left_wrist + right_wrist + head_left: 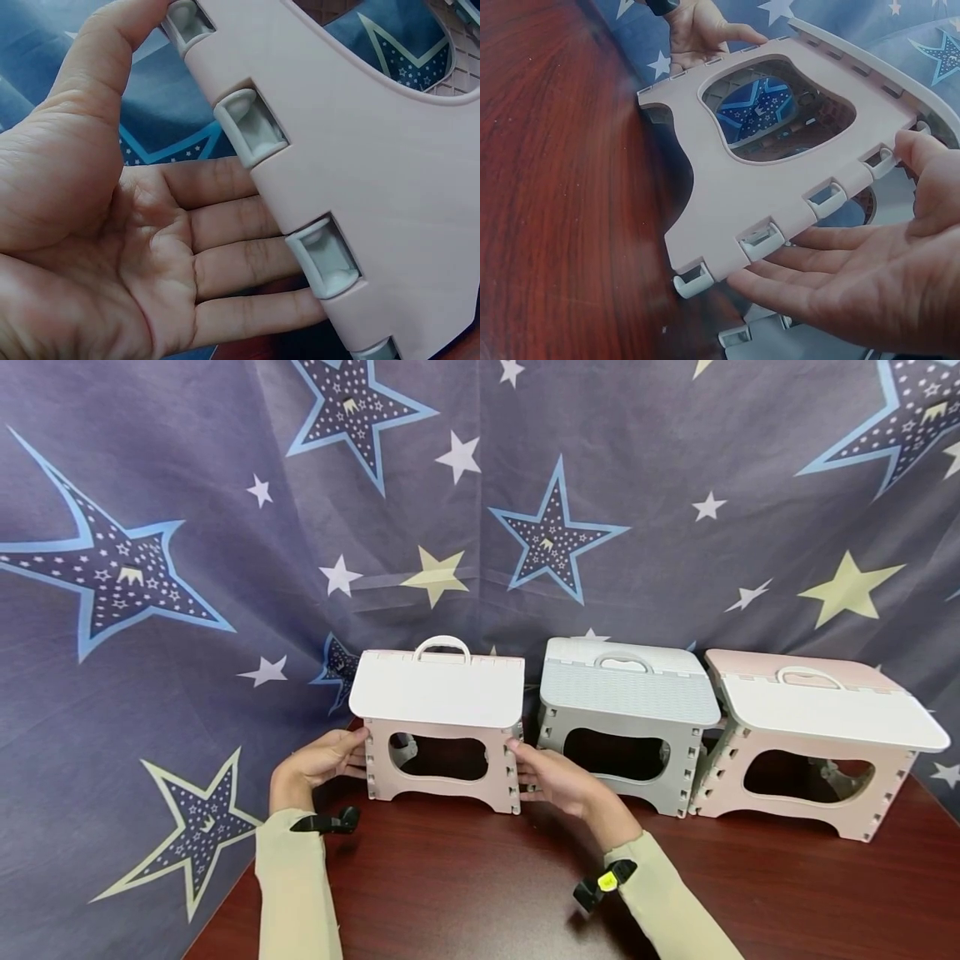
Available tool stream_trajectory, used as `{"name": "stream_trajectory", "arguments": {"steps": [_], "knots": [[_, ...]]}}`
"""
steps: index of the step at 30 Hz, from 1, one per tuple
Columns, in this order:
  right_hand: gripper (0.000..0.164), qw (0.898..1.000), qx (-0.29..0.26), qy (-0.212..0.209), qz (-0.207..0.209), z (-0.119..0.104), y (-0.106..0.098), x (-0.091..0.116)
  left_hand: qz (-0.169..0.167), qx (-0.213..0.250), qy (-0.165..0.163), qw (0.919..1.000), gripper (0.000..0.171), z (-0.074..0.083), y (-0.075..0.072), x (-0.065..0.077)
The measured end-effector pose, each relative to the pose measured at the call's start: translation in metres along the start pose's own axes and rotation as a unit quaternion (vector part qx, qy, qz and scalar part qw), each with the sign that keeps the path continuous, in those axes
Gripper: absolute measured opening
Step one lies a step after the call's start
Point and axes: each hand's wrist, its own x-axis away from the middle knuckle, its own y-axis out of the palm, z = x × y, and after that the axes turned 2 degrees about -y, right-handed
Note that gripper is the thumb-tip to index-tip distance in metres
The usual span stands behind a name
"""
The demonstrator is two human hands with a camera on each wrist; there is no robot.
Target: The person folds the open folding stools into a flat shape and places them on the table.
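Note:
A folding step stool (438, 689) with a white top, pale pink legs and an arched carry handle (442, 643) stands upright at the left of the row. My left hand (322, 760) touches its left side, fingers straight along the side panel and thumb at the front corner edge. In the left wrist view the fingertips of the left hand (172, 247) pass behind the hinged edge with grey joints (251, 129). My right hand (558, 781) rests against the opposite side. Its straight fingers lie along the side panel in the right wrist view, with the thumb (922, 150) on the edge.
Just right of it stands a grey-blue folding stool (630, 693), then a pink one with a white front top (825, 710). All sit on a dark red wooden table (480, 877). A star-patterned cloth (480, 485) hangs close behind and along the left.

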Motion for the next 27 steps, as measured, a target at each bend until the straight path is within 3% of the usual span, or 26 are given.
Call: {"name": "stream_trajectory", "arguments": {"steps": [14,18,27], "knots": [[0.076,1.0,0.004,-0.013,0.026,0.005,0.002,-0.003,0.009,-0.011,0.018,0.9997,0.055,-0.003,0.001,-0.002],[0.076,0.999,0.007,-0.019,0.03,0.007,0.001,-0.004,0.026,-0.003,0.024,0.9994,0.06,-0.007,0.003,-0.005],[0.073,0.998,0.002,-0.015,0.066,0.009,0.005,-0.006,0.058,0.021,0.038,0.9974,0.048,-0.016,0.005,-0.013]]}}
